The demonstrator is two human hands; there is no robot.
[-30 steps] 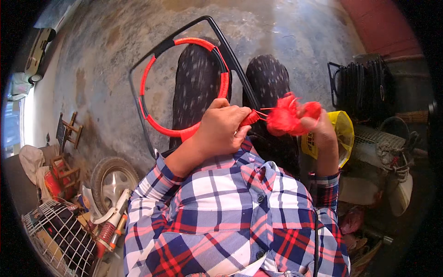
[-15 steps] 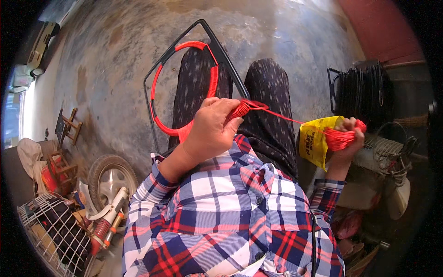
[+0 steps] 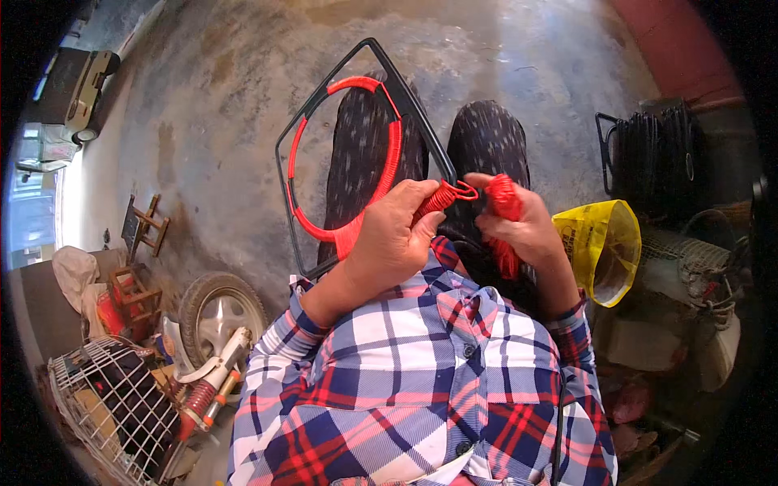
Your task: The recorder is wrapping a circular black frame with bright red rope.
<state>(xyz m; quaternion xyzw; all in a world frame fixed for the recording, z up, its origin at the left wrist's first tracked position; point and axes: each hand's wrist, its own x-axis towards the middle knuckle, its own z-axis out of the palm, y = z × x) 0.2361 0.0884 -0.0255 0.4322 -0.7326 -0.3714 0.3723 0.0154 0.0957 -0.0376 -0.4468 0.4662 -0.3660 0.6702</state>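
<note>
A black frame (image 3: pixel 411 100) with an inner ring wrapped in red cord (image 3: pixel 392 162) rests on my lap, tilted over my left thigh. My left hand (image 3: pixel 392 229) pinches the frame's near right corner, where tight red coils (image 3: pixel 438 201) go round the bar. A loose loop of cord stands out from the end of those coils. Close to its right, my right hand (image 3: pixel 531 231) grips a bundle of red cord (image 3: pixel 504 202), part of which hangs below the fingers. The fingertips of my right hand are slightly blurred near the loop.
A yellow plastic bag (image 3: pixel 600 243) stands open at my right. Beyond it are stacked black frames (image 3: pixel 656 158) and a wire mesh basket (image 3: pixel 685 259). On my left lie a wheel (image 3: pixel 221 308), a white wire cage (image 3: pixel 117 405) and small wooden stools (image 3: pixel 146 227).
My right hand has come left with the cord bundle, from beside the yellow bag to the coils. The stretched cord between the hands has gone slack. My left hand keeps its pinch.
</note>
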